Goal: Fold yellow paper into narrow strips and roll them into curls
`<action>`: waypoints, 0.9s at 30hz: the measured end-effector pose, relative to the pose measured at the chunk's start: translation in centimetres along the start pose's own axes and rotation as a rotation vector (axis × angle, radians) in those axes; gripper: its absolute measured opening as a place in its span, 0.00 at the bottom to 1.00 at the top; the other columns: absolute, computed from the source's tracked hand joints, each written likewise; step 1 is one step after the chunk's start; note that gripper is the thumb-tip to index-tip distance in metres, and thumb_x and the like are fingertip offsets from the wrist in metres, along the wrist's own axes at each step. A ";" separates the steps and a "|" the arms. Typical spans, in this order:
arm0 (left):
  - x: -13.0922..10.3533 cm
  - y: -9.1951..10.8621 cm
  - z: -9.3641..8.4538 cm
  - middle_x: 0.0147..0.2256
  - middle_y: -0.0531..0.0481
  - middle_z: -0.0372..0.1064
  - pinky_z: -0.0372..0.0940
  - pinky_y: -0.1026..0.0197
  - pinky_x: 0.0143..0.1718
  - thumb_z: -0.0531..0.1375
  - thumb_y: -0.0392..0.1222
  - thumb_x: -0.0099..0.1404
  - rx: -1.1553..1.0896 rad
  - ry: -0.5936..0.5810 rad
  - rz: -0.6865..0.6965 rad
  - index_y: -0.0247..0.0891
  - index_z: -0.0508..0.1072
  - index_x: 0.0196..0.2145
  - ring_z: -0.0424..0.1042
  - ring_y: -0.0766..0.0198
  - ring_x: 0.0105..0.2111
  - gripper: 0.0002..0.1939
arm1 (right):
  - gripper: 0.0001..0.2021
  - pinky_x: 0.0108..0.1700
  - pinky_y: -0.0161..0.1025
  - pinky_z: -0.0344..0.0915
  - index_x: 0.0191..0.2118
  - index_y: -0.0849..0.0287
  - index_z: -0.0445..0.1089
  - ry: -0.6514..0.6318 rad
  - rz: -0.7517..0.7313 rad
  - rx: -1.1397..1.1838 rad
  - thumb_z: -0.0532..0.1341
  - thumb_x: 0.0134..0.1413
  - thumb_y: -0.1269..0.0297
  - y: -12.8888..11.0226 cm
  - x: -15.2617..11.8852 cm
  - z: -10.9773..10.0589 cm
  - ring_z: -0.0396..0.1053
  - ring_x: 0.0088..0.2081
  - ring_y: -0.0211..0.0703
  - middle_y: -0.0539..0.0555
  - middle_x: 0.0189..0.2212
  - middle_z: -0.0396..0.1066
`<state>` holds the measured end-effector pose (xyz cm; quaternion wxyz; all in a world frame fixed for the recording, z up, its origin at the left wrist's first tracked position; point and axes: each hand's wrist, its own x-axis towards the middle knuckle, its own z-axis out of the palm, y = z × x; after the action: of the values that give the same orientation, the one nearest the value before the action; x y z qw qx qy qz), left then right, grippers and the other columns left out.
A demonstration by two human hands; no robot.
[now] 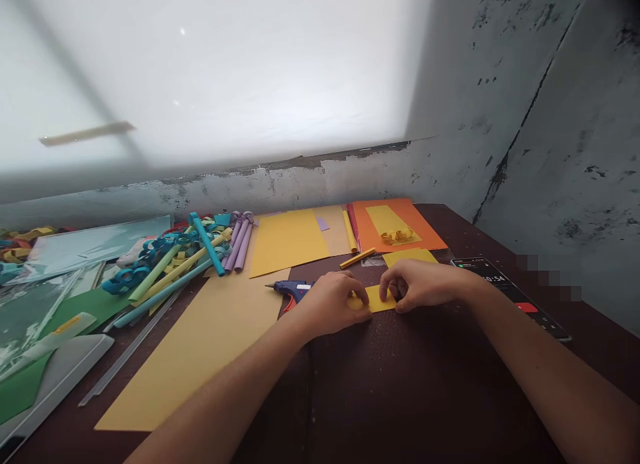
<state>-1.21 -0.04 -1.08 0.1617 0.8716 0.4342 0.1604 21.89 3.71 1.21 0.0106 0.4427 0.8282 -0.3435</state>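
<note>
A small piece of yellow paper (379,300) lies on the dark table between my hands. My left hand (336,305) has its fingers closed on the left end of the paper. At the right end, my right hand (417,285) pinches the same piece between thumb and fingers. Just left of my left hand rests a blue glue gun (293,289), partly hidden by that hand. Behind my hands are a thin rolled yellow paper tube (357,258) and another flat yellow sheet (410,256).
A phone (510,296) lies right of my right wrist. Large tan card (200,344) covers the left middle. Rolled paper tubes (207,244) and curled strips are heaped at left. An orange sheet (430,227) with yellow curls (397,236) lies at the back, below the wall.
</note>
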 end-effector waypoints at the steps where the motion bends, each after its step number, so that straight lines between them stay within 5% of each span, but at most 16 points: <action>1: 0.0 -0.1 0.1 0.36 0.50 0.77 0.63 0.61 0.39 0.67 0.45 0.61 0.015 0.003 0.018 0.45 0.83 0.36 0.74 0.58 0.37 0.06 | 0.14 0.29 0.34 0.59 0.40 0.55 0.80 0.005 -0.003 -0.004 0.67 0.44 0.68 0.0 0.0 0.0 0.69 0.32 0.41 0.51 0.31 0.73; 6: -0.1 0.0 0.0 0.36 0.50 0.77 0.63 0.61 0.39 0.59 0.40 0.68 0.111 0.025 0.103 0.44 0.81 0.35 0.75 0.59 0.37 0.09 | 0.10 0.31 0.35 0.60 0.38 0.54 0.81 0.065 -0.047 -0.008 0.68 0.50 0.59 -0.2 -0.1 -0.2 0.69 0.33 0.42 0.51 0.32 0.74; 13: 0.2 0.8 -0.6 0.33 0.49 0.77 0.66 0.63 0.36 0.60 0.39 0.67 -0.027 0.311 -0.012 0.40 0.79 0.33 0.74 0.62 0.33 0.08 | 0.09 0.35 0.37 0.63 0.37 0.57 0.79 0.294 -0.149 0.130 0.64 0.59 0.58 -1.9 -0.8 -0.6 0.70 0.34 0.42 0.53 0.32 0.77; 22: 0.7 0.0 -0.8 0.34 0.50 0.80 0.66 0.63 0.36 0.61 0.42 0.69 -0.251 0.373 -0.074 0.38 0.79 0.34 0.75 0.64 0.32 0.08 | 0.09 0.43 0.40 0.64 0.36 0.55 0.80 0.501 -0.206 0.167 0.65 0.57 0.57 -2.0 -0.4 -0.2 0.72 0.39 0.45 0.53 0.34 0.79; 27: 0.6 0.0 -0.7 0.32 0.52 0.80 0.66 0.64 0.36 0.64 0.42 0.66 -0.264 0.384 -0.077 0.39 0.80 0.33 0.74 0.65 0.30 0.07 | 0.12 0.43 0.41 0.65 0.37 0.56 0.81 0.473 -0.270 0.202 0.65 0.59 0.54 -1.7 -0.1 -0.1 0.73 0.39 0.45 0.54 0.35 0.79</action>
<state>-1.15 0.57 -0.34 0.1945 0.7791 0.4653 0.3724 20.78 3.06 2.27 -0.2726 0.3950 0.8208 -0.3098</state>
